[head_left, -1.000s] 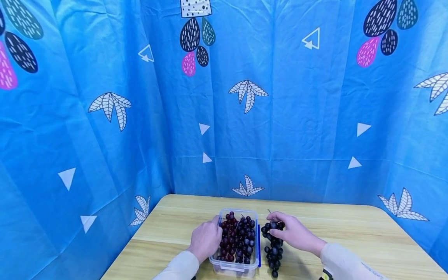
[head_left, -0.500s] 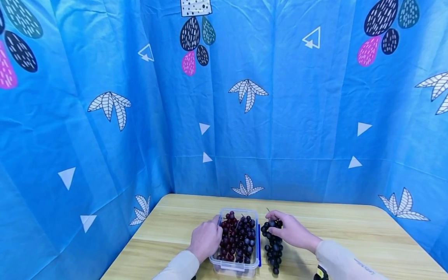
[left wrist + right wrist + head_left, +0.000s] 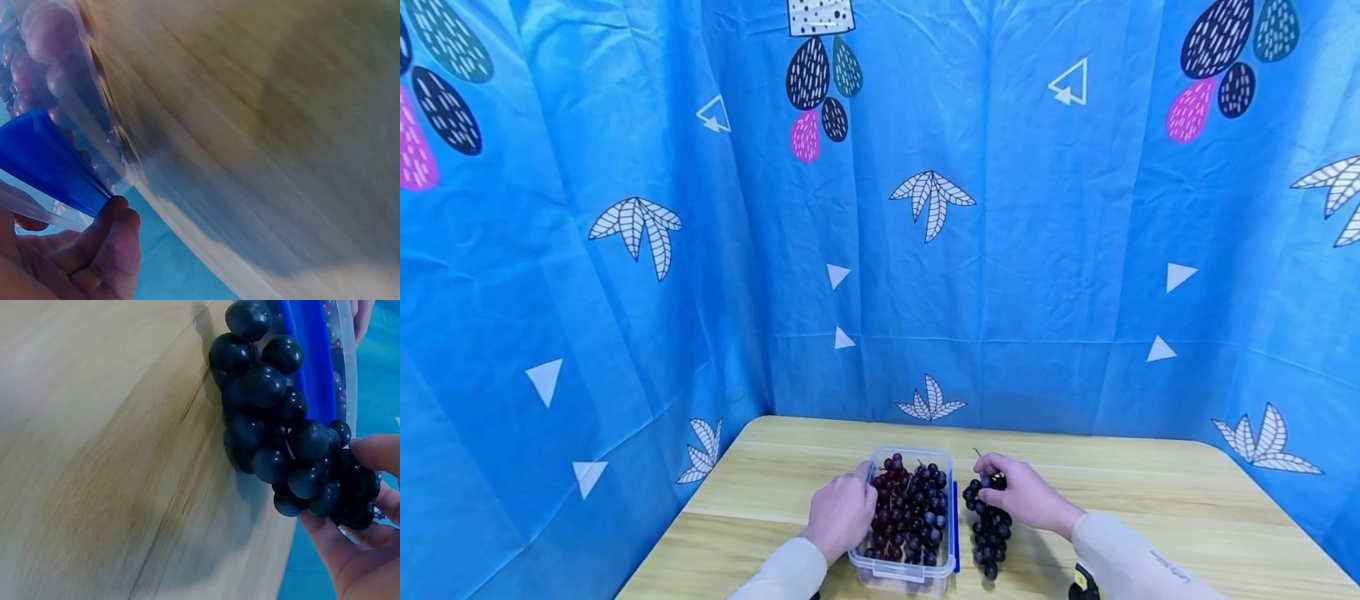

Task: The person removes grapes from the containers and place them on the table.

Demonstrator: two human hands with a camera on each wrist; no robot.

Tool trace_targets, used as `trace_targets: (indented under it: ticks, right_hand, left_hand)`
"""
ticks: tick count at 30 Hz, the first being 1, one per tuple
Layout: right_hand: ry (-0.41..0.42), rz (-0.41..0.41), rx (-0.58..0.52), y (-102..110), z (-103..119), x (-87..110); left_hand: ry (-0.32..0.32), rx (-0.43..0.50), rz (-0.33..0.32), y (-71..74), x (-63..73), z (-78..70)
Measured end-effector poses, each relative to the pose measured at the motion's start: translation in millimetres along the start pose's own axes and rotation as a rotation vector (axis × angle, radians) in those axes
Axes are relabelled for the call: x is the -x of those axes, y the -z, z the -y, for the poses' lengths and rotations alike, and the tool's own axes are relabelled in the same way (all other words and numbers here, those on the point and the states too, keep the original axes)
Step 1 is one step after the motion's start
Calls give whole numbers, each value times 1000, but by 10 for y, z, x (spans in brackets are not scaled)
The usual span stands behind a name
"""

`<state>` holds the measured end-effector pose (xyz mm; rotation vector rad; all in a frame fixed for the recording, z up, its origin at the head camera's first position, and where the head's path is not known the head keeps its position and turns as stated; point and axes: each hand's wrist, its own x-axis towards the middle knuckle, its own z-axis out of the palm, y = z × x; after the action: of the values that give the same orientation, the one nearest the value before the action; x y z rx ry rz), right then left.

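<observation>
A clear plastic food container [image 3: 898, 575] stands on the table, with reddish grapes [image 3: 889, 517] on its left side and dark grapes [image 3: 934, 504] on its right. At its left wall my left hand [image 3: 841, 510] grips the rim; the left wrist view shows curled fingers against a blue side latch [image 3: 50, 162]. To the right of the container, my right hand [image 3: 1026, 493] holds the upper end of a bunch of black grapes [image 3: 988, 542] between thumb and fingers. The bunch hangs lengthwise toward me, and a bit of stem sticks out above the fingers. Whether it touches the table is unclear.
A second blue latch [image 3: 956, 529] hangs down along the container's right side, between it and the bunch. The wooden table [image 3: 1150, 500] ends at a blue patterned curtain [image 3: 1037, 250] behind and at both sides.
My right hand and the bunch have shifted only slightly, with the bunch's lower end now a little farther from me. My left hand and the container have stayed in place.
</observation>
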<state>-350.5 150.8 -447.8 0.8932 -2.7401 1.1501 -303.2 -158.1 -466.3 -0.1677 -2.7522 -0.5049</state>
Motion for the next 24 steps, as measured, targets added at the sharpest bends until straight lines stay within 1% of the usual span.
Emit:
trace_targets:
  ticks: [4,9,16,20,24]
  right_hand:
    - [11,-5,12,-30,-54,-30]
    - [6,10,16,-47,-115,-47]
    - [-39,16,16,-44,-124,-45]
    - [-59,18,39,-49,-145,-46]
    - [-96,20,62,-52,-181,-47]
  left_hand:
    - [5,-1,-2,-12,0,6]
    - [6,-1,-3,-19,-4,10]
    - [4,-5,-3,-8,-5,-1]
    - [3,-7,1,-8,-5,-2]
    - [-1,-7,0,-11,-6,-3]
